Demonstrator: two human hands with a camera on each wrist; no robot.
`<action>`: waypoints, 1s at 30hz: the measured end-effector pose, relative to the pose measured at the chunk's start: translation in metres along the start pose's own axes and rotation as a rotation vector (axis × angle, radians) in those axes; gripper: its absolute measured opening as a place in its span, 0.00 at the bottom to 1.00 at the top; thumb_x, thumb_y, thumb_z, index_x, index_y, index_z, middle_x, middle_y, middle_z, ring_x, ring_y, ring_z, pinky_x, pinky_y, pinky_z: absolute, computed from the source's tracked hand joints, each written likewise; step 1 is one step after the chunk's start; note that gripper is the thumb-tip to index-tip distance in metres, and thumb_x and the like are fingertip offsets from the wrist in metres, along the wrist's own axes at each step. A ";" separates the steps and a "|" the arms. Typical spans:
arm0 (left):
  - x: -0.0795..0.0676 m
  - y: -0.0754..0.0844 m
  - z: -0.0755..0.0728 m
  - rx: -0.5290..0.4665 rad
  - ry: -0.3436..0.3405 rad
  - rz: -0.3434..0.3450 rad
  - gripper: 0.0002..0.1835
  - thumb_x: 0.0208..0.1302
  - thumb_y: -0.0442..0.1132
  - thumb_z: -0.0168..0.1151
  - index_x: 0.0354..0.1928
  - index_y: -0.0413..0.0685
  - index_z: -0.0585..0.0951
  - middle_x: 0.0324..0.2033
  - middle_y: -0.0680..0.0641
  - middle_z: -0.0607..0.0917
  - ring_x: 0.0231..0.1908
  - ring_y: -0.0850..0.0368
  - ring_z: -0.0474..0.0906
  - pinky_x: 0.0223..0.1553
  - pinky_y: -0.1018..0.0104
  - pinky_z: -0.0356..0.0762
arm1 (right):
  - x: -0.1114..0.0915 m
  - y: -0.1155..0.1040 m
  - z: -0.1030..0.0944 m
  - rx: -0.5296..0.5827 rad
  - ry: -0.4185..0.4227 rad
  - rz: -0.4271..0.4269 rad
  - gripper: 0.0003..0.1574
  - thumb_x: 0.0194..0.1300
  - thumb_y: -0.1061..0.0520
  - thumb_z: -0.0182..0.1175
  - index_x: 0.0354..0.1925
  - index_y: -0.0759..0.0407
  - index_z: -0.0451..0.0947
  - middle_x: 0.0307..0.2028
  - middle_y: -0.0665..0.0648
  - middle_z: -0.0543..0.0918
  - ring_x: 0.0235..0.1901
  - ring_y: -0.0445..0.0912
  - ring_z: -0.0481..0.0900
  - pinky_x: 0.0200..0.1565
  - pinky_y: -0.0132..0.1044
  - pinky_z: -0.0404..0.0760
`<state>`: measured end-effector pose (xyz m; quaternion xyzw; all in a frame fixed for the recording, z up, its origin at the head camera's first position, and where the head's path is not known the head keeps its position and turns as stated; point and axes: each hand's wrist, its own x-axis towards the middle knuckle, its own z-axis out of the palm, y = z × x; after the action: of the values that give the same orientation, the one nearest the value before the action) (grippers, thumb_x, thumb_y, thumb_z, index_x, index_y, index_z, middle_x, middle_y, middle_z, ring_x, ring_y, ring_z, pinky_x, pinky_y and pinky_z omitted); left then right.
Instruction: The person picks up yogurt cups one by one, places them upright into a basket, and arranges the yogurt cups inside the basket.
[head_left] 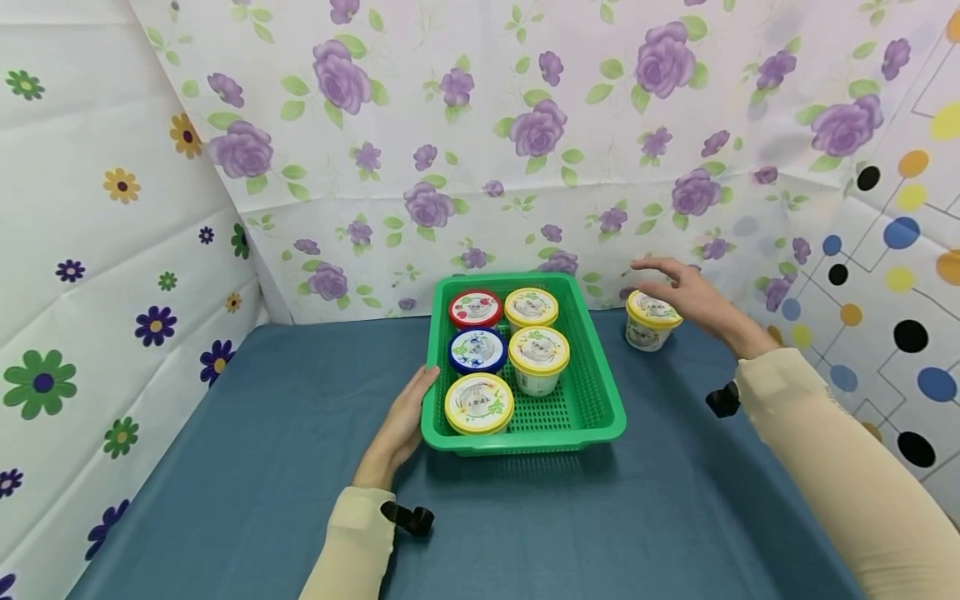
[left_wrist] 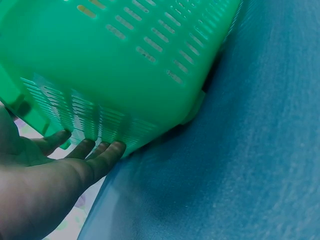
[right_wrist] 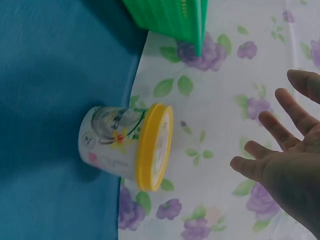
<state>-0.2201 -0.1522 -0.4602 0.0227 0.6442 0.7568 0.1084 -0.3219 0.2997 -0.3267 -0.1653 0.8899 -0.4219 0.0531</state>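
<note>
A green plastic basket [head_left: 592, 392] stands on the blue cloth, holding several lidded tubs: a red-lidded tub [head_left: 476, 309], a blue-lidded tub [head_left: 477, 350] and yellow-lidded ones such as the front left tub [head_left: 480, 403]. My left hand [head_left: 403, 422] touches the basket's left side; in the left wrist view its fairly straight fingers [left_wrist: 102, 162] lie against the slotted wall. Right of the basket, another yellow-lidded tub [head_left: 651, 321] stands upright on the cloth. Over it hovers my right hand [head_left: 693, 300], fingers spread and apart from the tub [right_wrist: 112, 142], holding nothing.
Blue cloth [head_left: 247, 475] covers the table. A white curtain with purple flowers [head_left: 427, 208] hangs right behind the basket and the lone tub. Patterned sheets close off the left side [head_left: 112, 275] and the right side [head_left: 900, 317].
</note>
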 end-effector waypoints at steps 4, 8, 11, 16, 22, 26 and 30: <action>-0.001 0.001 -0.001 -0.004 -0.002 0.002 0.39 0.82 0.60 0.47 0.84 0.55 0.50 0.78 0.45 0.60 0.76 0.47 0.59 0.75 0.46 0.57 | 0.001 0.009 -0.003 -0.008 0.030 0.017 0.40 0.81 0.41 0.54 0.81 0.56 0.58 0.82 0.63 0.47 0.80 0.65 0.42 0.70 0.74 0.52; -0.002 0.001 -0.001 -0.006 -0.010 0.004 0.38 0.82 0.60 0.46 0.84 0.55 0.50 0.77 0.45 0.61 0.76 0.47 0.59 0.74 0.46 0.57 | 0.002 0.019 -0.004 -0.017 0.052 0.033 0.41 0.82 0.44 0.53 0.81 0.60 0.56 0.82 0.65 0.46 0.80 0.66 0.40 0.70 0.74 0.51; -0.002 0.001 -0.001 -0.005 -0.008 0.002 0.38 0.82 0.60 0.47 0.84 0.55 0.50 0.77 0.44 0.61 0.75 0.47 0.59 0.74 0.46 0.57 | 0.002 0.026 -0.005 -0.025 0.059 0.048 0.41 0.82 0.45 0.53 0.81 0.61 0.55 0.82 0.66 0.45 0.80 0.66 0.39 0.70 0.74 0.50; -0.002 0.001 0.000 -0.003 -0.003 0.002 0.39 0.82 0.60 0.47 0.84 0.54 0.50 0.77 0.44 0.61 0.75 0.47 0.59 0.75 0.46 0.57 | 0.003 0.035 -0.006 -0.024 0.068 0.059 0.42 0.82 0.45 0.53 0.81 0.62 0.54 0.82 0.67 0.46 0.80 0.67 0.40 0.70 0.74 0.50; -0.002 0.000 0.000 -0.001 -0.003 0.004 0.39 0.82 0.61 0.47 0.84 0.55 0.51 0.77 0.44 0.61 0.75 0.47 0.59 0.75 0.46 0.57 | 0.003 0.042 -0.007 -0.037 0.072 0.071 0.43 0.82 0.45 0.54 0.82 0.62 0.53 0.83 0.65 0.42 0.81 0.66 0.36 0.71 0.73 0.50; -0.002 0.000 0.000 -0.002 -0.001 0.003 0.39 0.81 0.62 0.48 0.84 0.55 0.51 0.77 0.44 0.61 0.75 0.47 0.60 0.74 0.46 0.57 | 0.003 0.048 -0.008 -0.041 0.065 0.074 0.43 0.82 0.47 0.54 0.83 0.61 0.51 0.83 0.64 0.38 0.81 0.66 0.31 0.71 0.74 0.46; -0.001 0.000 0.000 0.001 0.001 0.002 0.39 0.81 0.62 0.48 0.84 0.55 0.51 0.77 0.44 0.62 0.75 0.47 0.60 0.74 0.46 0.57 | 0.001 0.054 -0.008 -0.062 0.055 0.080 0.45 0.82 0.46 0.54 0.83 0.61 0.48 0.83 0.64 0.35 0.80 0.66 0.29 0.71 0.75 0.43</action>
<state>-0.2191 -0.1526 -0.4601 0.0230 0.6444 0.7567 0.1075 -0.3385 0.3367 -0.3630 -0.1193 0.9096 -0.3960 0.0403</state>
